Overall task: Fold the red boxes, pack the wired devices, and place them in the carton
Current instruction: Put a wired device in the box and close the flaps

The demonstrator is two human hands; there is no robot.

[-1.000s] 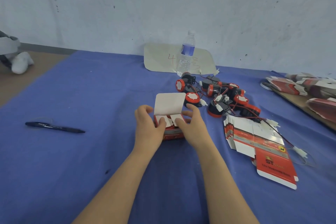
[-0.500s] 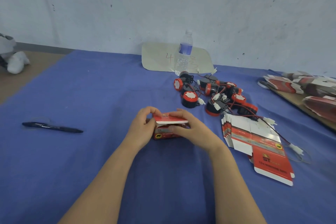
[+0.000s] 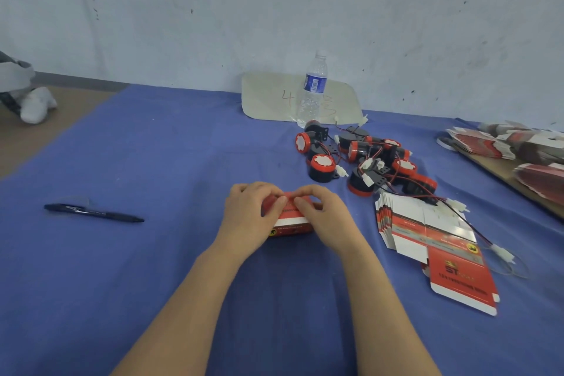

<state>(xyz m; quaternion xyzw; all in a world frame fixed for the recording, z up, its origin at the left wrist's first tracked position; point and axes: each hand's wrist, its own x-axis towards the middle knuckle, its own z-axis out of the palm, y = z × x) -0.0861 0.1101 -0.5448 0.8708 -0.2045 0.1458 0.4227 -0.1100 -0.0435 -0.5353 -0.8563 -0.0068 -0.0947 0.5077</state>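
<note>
**Legible markings.** A handwritten red "4" stands on the pale sheet (image 3: pixel 265 101) at the foot of the wall. A second red scrawl on the same sheet, just right of the water bottle (image 3: pixel 314 88), resembles a "3" but cannot be read with certainty. The topmost flat box blank (image 3: pixel 457 281) of the stack bears the letters "ST" on its red panel. The white lettering below them and the round yellow emblem above are too small to read. The folded red box (image 3: pixel 290 223) at the middle of the bench (image 3: pixel 152 146) carries a dark line of print and a yellow mark, both illegible. The bottle's blue label and the barrel of the pen (image 3: pixel 91 212) show print too fine to read
</note>
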